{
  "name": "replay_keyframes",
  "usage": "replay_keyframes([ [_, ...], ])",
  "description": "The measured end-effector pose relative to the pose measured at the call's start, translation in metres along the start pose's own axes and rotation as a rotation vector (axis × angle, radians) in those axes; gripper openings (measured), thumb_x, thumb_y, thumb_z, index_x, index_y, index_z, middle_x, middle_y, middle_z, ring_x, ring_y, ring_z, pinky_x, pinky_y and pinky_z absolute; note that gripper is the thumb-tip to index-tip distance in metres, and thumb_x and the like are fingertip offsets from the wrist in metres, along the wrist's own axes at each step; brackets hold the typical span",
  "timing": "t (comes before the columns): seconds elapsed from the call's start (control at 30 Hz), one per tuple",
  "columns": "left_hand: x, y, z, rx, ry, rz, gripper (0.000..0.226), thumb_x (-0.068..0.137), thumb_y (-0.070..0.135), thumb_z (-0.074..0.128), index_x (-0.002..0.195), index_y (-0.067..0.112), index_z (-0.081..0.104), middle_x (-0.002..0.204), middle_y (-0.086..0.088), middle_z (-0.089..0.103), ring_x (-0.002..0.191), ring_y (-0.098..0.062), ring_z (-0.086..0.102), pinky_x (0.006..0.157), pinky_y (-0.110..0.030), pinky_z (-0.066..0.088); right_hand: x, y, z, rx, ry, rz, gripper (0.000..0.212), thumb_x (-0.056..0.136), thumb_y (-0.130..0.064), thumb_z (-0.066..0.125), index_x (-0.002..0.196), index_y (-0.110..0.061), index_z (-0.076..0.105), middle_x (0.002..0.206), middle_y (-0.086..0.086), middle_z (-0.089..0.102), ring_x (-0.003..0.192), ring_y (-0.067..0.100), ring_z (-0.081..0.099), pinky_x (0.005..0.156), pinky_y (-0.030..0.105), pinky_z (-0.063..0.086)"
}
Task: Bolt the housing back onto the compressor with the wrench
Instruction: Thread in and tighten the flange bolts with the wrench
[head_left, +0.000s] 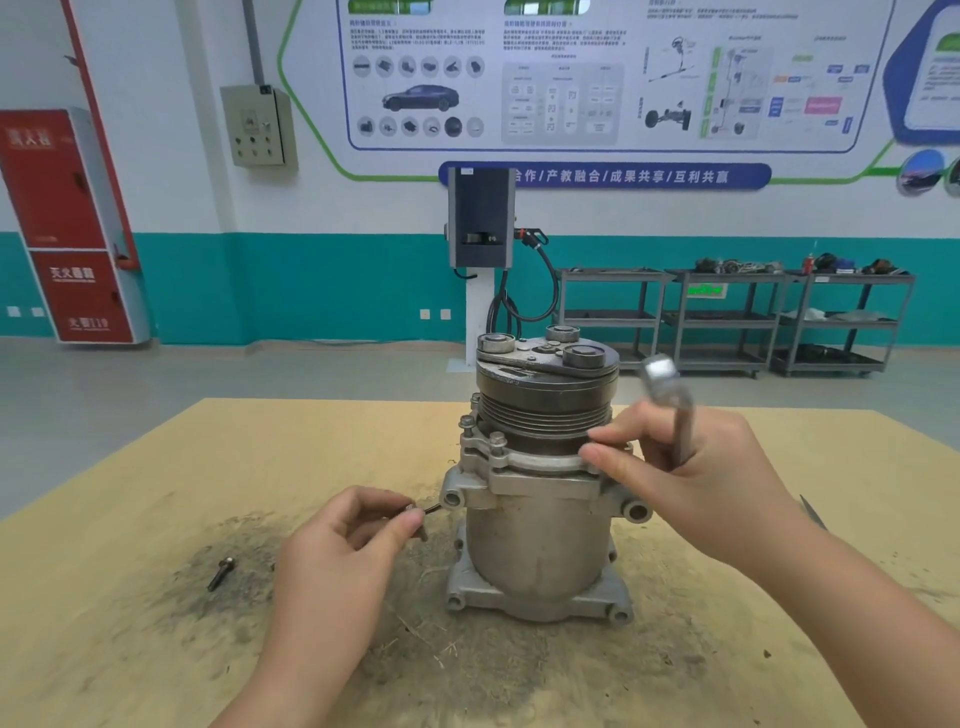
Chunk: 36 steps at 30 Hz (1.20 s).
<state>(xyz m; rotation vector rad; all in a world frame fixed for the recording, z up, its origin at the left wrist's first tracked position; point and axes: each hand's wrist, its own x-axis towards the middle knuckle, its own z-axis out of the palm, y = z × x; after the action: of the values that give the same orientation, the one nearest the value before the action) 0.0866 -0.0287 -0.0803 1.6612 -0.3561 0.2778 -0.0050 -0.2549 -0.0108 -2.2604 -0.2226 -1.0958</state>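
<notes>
The single head view looks forward and down from above the near edge of the wooden table (156, 493), close enough that both forearms enter from the bottom edge. The compressor (540, 499) stands at centre frame, near the lens. Beyond it the view faces a far wall with a poster (571, 78), its wide angle bending lines near the frame edges.

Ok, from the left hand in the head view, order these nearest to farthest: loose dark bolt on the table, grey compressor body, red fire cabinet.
1. Grey compressor body, just right of the left hand.
2. Loose dark bolt, on the table to its left.
3. Red fire cabinet, far left wall.
</notes>
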Motion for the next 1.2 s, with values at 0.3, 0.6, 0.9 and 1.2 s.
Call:
replay_keyframes([
  [0.3, -0.029, 0.039, 0.01, -0.428, -0.029, 0.025, 0.014, 0.061, 0.022, 0.075, 0.073, 0.027, 0.08, 0.075, -0.003, 0.076, 0.067, -0.005, 0.07, 0.062, -0.011, 0.052, -0.004, -0.024, -0.003, -0.013, 0.161, 0.013, 0.023, 0.082, -0.039, 0.062, 0.065, -0.028, 0.072, 0.062, -0.008, 0.052, 0.058, 0.007, 0.051, 0.054, 0.014, 0.038],
  [0.6, -0.04, 0.048, 0.024, -0.85, -0.192, -0.25, 0.014, 0.052, -0.003, 0.078, 0.061, 0.008, 0.075, 0.073, -0.018, 0.072, 0.066, -0.023, 0.072, 0.059, -0.026, 0.058, -0.028, -0.08, 0.029, 0.205, -0.204, 0.283, 0.029, 0.072, -0.033, 0.082, 0.068, -0.058, 0.069, 0.064, -0.036, 0.062, 0.065, -0.018, 0.057, 0.06, 0.002, 0.039],
  [0.9, -0.029, 0.045, 0.01, -1.027, -0.359, -0.312, 0.004, 0.078, 0.005, 0.075, 0.081, 0.006, 0.077, 0.096, -0.026, 0.073, 0.088, -0.034, 0.075, 0.069, -0.033, 0.061, -0.02, -0.067, 0.022, 0.09, -0.105, 0.219, 0.021, 0.077, -0.023, 0.075, 0.079, -0.043, 0.069, 0.073, -0.024, 0.067, 0.07, -0.004, 0.061, 0.06, 0.011, 0.045],
  [1.2, 0.061, -0.059, -0.044, 0.902, -0.162, -0.035, 0.045, 0.098, -0.002, 0.045, 0.138, 0.014, 0.058, 0.144, -0.008, 0.055, 0.137, -0.025, 0.047, 0.106, -0.026, 0.034, 0.015, -0.005, -0.019, 0.053, 0.214, 0.343, 0.013, 0.078, -0.027, 0.079, 0.084, -0.03, 0.069, 0.077, -0.026, 0.069, 0.073, -0.01, 0.063, 0.061, 0.008, 0.044],
])
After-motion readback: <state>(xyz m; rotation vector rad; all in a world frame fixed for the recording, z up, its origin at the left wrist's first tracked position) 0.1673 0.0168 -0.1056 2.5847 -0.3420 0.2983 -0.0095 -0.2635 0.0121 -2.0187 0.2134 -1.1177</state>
